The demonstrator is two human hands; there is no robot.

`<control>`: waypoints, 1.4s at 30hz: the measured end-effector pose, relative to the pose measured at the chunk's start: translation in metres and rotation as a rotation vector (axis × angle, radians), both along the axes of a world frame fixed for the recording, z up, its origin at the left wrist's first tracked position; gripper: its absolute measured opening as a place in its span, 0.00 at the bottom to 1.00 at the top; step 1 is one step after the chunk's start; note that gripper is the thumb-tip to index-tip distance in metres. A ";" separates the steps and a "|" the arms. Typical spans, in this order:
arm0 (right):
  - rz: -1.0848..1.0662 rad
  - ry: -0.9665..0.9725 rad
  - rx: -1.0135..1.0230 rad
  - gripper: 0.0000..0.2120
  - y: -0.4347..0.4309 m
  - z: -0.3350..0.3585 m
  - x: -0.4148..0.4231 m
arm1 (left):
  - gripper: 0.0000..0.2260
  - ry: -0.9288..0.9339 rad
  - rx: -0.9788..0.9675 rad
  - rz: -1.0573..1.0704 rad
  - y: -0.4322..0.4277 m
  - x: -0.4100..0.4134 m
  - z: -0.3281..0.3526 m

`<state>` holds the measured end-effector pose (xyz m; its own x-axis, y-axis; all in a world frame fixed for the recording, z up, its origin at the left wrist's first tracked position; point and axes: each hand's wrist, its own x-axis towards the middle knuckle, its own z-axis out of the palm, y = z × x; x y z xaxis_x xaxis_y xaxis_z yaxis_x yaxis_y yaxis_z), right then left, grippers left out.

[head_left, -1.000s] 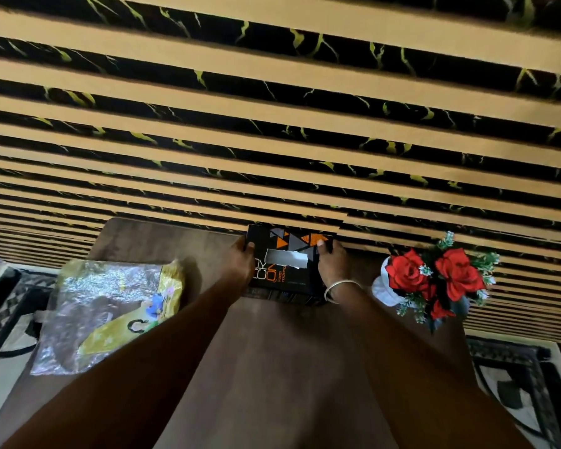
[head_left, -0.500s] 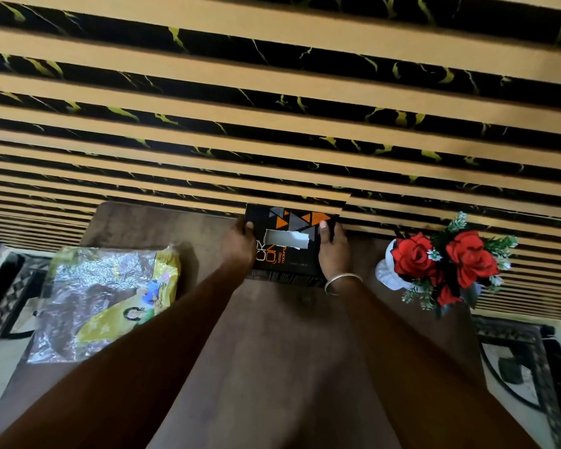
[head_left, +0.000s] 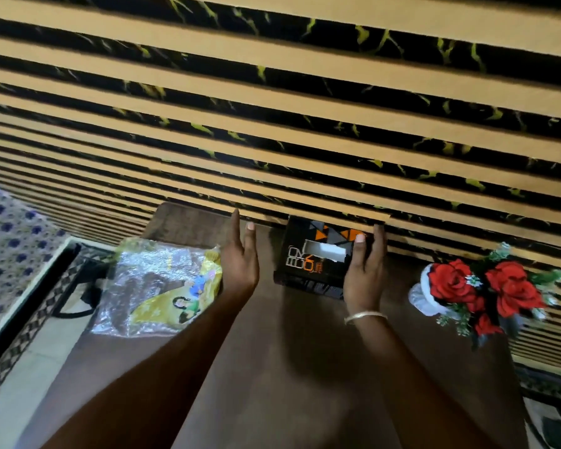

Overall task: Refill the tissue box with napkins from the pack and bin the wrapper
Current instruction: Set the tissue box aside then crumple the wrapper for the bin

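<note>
The black tissue box (head_left: 305, 254) with orange triangles stands at the far edge of the brown table (head_left: 289, 367), against the striped wall. White napkin shows in its top slot (head_left: 327, 251). My right hand (head_left: 365, 270) lies along the box's right side with the thumb on its top. My left hand (head_left: 240, 257) is open, fingers straight, a short gap left of the box and touching nothing. The crumpled yellow and clear wrapper (head_left: 156, 286) lies flat at the table's left edge, just left of my left wrist.
A white vase of red artificial roses (head_left: 486, 286) stands at the table's right edge, close to my right forearm. The black and tan striped wall (head_left: 272, 108) rises right behind the table. A patterned floor (head_left: 30, 367) and a dotted cloth (head_left: 10, 241) lie at left.
My left hand has let go of the box's left side and moved left, now open. The right hand stays on the box. The camera view has shifted right.
</note>
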<state>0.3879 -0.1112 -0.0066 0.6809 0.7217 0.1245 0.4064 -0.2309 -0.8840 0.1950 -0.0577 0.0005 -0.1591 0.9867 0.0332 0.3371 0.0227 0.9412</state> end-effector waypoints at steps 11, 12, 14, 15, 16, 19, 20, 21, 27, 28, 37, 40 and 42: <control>0.662 -0.097 -0.284 0.31 -0.017 -0.033 -0.178 | 0.29 0.454 -0.237 0.619 -0.036 -0.201 -0.044; 0.700 -0.051 -0.399 0.33 -0.014 -0.040 -0.186 | 0.31 0.456 -0.337 0.626 -0.040 -0.210 -0.046; 0.746 0.030 -0.573 0.39 -0.006 -0.055 -0.201 | 0.35 0.409 -0.525 0.582 -0.046 -0.226 -0.050; 0.743 0.051 -0.616 0.41 -0.002 -0.061 -0.203 | 0.37 0.396 -0.585 0.533 -0.046 -0.227 -0.053; 0.736 0.070 -0.642 0.44 0.002 -0.065 -0.206 | 0.38 0.394 -0.622 0.481 -0.046 -0.227 -0.056; 0.730 0.105 -0.694 0.49 0.010 -0.066 -0.223 | 0.40 0.347 -0.670 0.353 -0.045 -0.229 -0.059; 0.738 0.110 -0.694 0.50 0.011 -0.067 -0.228 | 0.40 0.343 -0.684 0.308 -0.045 -0.228 -0.060; 0.747 0.097 -0.701 0.51 0.011 -0.065 -0.232 | 0.40 0.362 -0.703 0.257 -0.044 -0.227 -0.060; 0.822 -0.046 -0.811 0.54 0.000 -0.061 -0.245 | 0.34 0.579 -0.668 0.002 -0.044 -0.219 -0.081; 0.857 -0.071 -0.814 0.54 -0.003 -0.064 -0.245 | 0.31 0.640 -0.651 -0.036 -0.044 -0.216 -0.084; 0.910 -0.245 -0.816 0.33 -0.021 -0.060 -0.250 | 0.06 0.570 -0.443 -0.194 -0.056 -0.199 -0.074; 0.905 -0.306 -0.784 0.31 -0.023 -0.065 -0.248 | 0.19 0.474 -0.437 -0.186 -0.063 -0.194 -0.065; 0.851 -0.326 -0.784 0.30 -0.023 -0.065 -0.247 | 0.33 0.534 -0.478 -0.217 -0.065 -0.192 -0.060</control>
